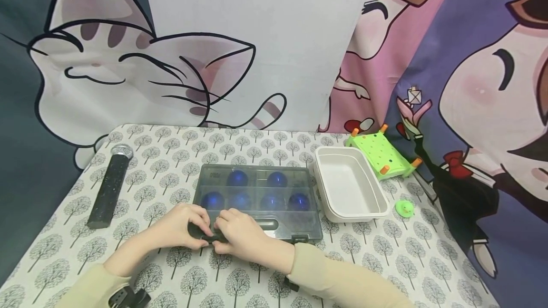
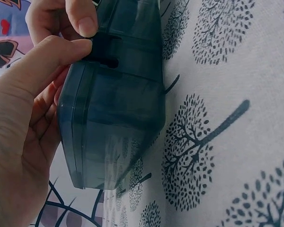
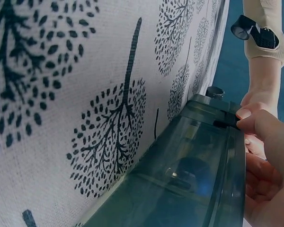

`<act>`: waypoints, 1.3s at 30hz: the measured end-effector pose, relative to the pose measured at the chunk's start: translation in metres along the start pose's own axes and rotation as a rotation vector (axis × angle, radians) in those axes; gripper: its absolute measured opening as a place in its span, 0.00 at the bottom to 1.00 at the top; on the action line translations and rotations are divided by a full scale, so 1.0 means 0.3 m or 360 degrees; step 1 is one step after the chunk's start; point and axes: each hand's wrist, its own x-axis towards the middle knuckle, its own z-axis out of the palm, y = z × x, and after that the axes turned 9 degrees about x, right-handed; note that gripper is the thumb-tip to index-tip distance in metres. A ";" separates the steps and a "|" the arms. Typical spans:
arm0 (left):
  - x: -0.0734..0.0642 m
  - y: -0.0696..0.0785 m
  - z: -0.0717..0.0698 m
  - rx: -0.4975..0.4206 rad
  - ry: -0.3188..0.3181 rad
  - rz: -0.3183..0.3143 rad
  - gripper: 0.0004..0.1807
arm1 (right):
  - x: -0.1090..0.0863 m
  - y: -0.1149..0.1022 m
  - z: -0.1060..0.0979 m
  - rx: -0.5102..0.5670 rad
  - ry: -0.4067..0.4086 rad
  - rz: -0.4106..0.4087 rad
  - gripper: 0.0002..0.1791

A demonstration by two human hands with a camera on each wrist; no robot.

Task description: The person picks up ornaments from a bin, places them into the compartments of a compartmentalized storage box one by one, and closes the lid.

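A translucent grey plastic storage case (image 1: 267, 175) lies flat and closed on the table, with several blue balls (image 1: 237, 178) showing through its divided lid. Both hands meet at the left part of its front edge. My left hand (image 1: 184, 226) lays its fingers over the lid, its thumb against a dark latch (image 2: 103, 51) on the front wall. Close beside it, my right hand (image 1: 239, 232) has curled fingers on the lid and its thumb at the same latch. Another front latch (image 1: 299, 238) sits farther right. Fingers partly cover the left latch in the head view.
A white plastic bin (image 1: 348, 184) stands right of the case. Behind it is a green pegged toy (image 1: 378, 153) with orange legs, and a small green duck (image 1: 404, 208) sits nearer. A black microphone (image 1: 110, 187) lies on the left of the tree-patterned tablecloth (image 1: 239, 284).
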 end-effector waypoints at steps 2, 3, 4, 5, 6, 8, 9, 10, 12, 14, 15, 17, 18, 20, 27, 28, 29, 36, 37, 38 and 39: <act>0.002 0.003 -0.004 0.0001 -0.0012 -0.0010 0.12 | 0.001 -0.001 0.000 0.0016 -0.0014 0.0010 0.14; 0.003 0.005 -0.006 0.0000 -0.0022 -0.0018 0.12 | 0.002 0.000 -0.002 0.0023 -0.0026 0.0018 0.15; 0.005 0.006 -0.009 -0.0001 -0.0038 -0.0027 0.12 | 0.004 0.001 -0.004 0.0032 -0.0039 0.0028 0.15; 0.007 0.007 -0.012 0.0001 -0.0059 -0.0036 0.11 | 0.005 0.002 -0.007 0.0049 -0.0059 0.0041 0.16; 0.009 0.007 -0.015 0.0004 -0.0081 -0.0045 0.10 | 0.005 0.004 -0.011 0.0070 -0.0082 0.0054 0.17; 0.015 0.006 -0.023 -0.0006 -0.0138 -0.0073 0.10 | 0.007 0.010 -0.022 0.0123 -0.0138 0.0072 0.18; 0.018 0.006 -0.026 -0.0016 -0.0169 -0.0090 0.09 | 0.007 0.013 -0.031 0.0161 -0.0169 0.0074 0.19; 0.021 0.005 -0.030 -0.0032 -0.0198 -0.0103 0.09 | 0.007 0.017 -0.039 0.0201 -0.0201 0.0072 0.20; 0.029 0.003 -0.035 -0.0071 -0.0245 -0.0118 0.08 | 0.004 0.026 -0.056 0.0283 -0.0251 0.0063 0.21; 0.043 0.002 -0.037 -0.0142 -0.0293 -0.0131 0.07 | -0.004 0.037 -0.075 0.0354 -0.0280 0.0054 0.21; 0.052 0.003 -0.038 -0.0173 -0.0317 -0.0137 0.07 | -0.011 0.044 -0.083 0.0383 -0.0281 0.0053 0.21; 0.074 0.008 -0.039 -0.0215 -0.0348 -0.0120 0.06 | -0.031 0.061 -0.098 0.0433 -0.0265 0.0057 0.20; 0.087 0.012 -0.039 -0.0227 -0.0364 -0.0118 0.06 | -0.043 0.071 -0.106 0.0454 -0.0246 0.0058 0.19; 0.116 0.023 -0.037 -0.0193 -0.0376 -0.0094 0.06 | -0.071 0.096 -0.118 0.0493 -0.0192 0.0053 0.18; 0.227 0.060 0.004 -0.0011 -0.0301 0.0038 0.11 | -0.192 0.221 -0.153 0.0559 0.0023 0.0099 0.12; 0.243 0.063 0.012 0.0013 -0.0298 0.0036 0.11 | -0.208 0.238 -0.160 0.0560 0.0041 0.0105 0.11; 0.258 0.067 0.021 0.0032 -0.0302 0.0031 0.12 | -0.224 0.256 -0.165 0.0555 0.0063 0.0102 0.11; 0.349 0.121 0.091 0.0132 -0.0336 0.0170 0.17 | -0.328 0.355 -0.192 0.0545 0.0190 0.0041 0.10; 0.359 0.131 0.100 0.0134 -0.0351 0.0185 0.18 | -0.342 0.363 -0.195 0.0555 0.0201 0.0036 0.10; 0.368 0.141 0.111 0.0138 -0.0361 0.0202 0.18 | -0.356 0.370 -0.196 0.0565 0.0211 0.0032 0.10; 0.376 0.149 0.123 0.0141 -0.0371 0.0219 0.19 | -0.371 0.376 -0.197 0.0567 0.0216 0.0035 0.11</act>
